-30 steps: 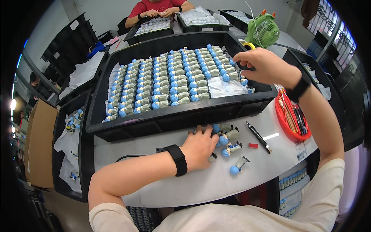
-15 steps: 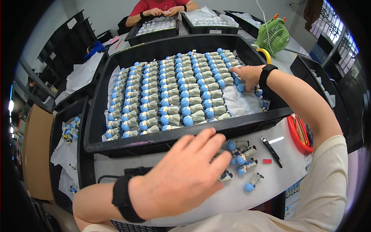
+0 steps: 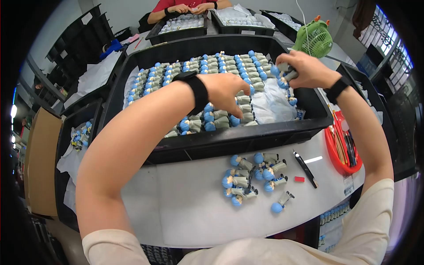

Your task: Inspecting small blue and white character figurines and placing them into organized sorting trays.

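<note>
A large black tray [image 3: 194, 140] holds tight rows of small figurines [image 3: 223, 77] with blue hair and pale grey bodies, lying on white paper. Over the rows, my left hand [image 3: 223, 92] reaches in with thumb and fingers apart, holding nothing; whether it touches the figurines below cannot be told. At the tray's right side, my right hand [image 3: 309, 70] pinches a blue-haired figurine [image 3: 275, 70], partly hidden by the fingers. Just below it lie more figurines [image 3: 292, 101] along the right wall. Several loose figurines [image 3: 240, 181] are piled on the table in front of the tray.
A black pen-like tool [image 3: 305, 168], a small red block [image 3: 299, 179] and a red basket [image 3: 357, 168] of sticks and pens sit at the right. A green fan [image 3: 314, 39] stands behind. Black bins [image 3: 73, 194] line the left. Across the table, a person's hands [image 3: 190, 9] work over another tray.
My left hand has moved from the table's front up over the tray's rows. My right hand has lifted and shifted right and away, with a figurine now showing in its fingers.
</note>
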`<state>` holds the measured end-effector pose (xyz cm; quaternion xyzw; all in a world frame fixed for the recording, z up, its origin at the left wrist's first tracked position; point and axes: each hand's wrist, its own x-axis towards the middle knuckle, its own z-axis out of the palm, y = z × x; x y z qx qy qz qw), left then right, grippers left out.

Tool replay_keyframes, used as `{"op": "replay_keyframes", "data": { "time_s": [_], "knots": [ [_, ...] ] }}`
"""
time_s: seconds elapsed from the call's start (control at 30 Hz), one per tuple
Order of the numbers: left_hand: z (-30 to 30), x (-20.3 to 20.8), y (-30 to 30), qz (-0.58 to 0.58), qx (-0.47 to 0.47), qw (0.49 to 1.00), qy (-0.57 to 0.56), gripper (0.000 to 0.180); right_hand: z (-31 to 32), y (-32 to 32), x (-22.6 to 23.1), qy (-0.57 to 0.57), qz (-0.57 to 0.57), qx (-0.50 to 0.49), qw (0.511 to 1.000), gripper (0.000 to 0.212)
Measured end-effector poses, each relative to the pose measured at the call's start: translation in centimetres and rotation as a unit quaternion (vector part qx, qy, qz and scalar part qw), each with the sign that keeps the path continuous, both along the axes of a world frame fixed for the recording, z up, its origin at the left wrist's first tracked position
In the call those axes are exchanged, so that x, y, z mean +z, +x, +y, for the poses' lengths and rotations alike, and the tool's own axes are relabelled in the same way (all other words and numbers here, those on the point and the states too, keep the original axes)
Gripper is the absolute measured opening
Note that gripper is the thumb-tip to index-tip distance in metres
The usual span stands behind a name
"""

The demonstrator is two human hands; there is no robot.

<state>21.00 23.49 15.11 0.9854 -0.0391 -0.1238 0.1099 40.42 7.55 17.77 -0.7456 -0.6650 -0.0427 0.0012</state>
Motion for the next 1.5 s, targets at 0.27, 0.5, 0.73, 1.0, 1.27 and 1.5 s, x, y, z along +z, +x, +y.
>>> {"op": "replay_keyframes", "data": {
  "time_s": [0.27, 0.5, 0.73, 1.0, 1.27, 1.5],
  "knots": [
    [-2.7, -3.8, 5.0, 0.114, 0.063, 0.980, 0.153, 0.084, -9.4, -11.5, 3.0, 0.082, 0.148, 0.174, 0.970, 0.062],
    [-3.8, -4.2, 4.9, 0.059, 0.062, 0.978, 0.191, 0.060, -11.0, -14.8, -5.2, 0.046, 0.152, 0.231, 0.960, 0.057],
    [-3.7, -4.8, 5.3, 0.098, 0.080, 0.978, 0.163, 0.057, -12.0, -15.6, -8.2, -0.015, 0.133, 0.182, 0.974, 0.079],
    [-3.9, -4.8, 5.4, 0.089, 0.068, 0.983, 0.143, 0.048, -13.5, -13.9, -4.7, 0.072, 0.152, 0.134, 0.977, 0.064],
    [-1.7, -4.7, 4.7, 0.020, 0.035, 0.998, 0.055, 0.047, -11.6, -6.9, 1.6, 0.210, 0.187, 0.021, 0.959, 0.033],
    [-0.4, 2.9, 0.6, -0.202, 0.109, 0.966, -0.123, 0.059, -4.7, -2.1, 3.2, -0.088, 0.099, -0.018, 0.991, 0.048]
  ]
}}
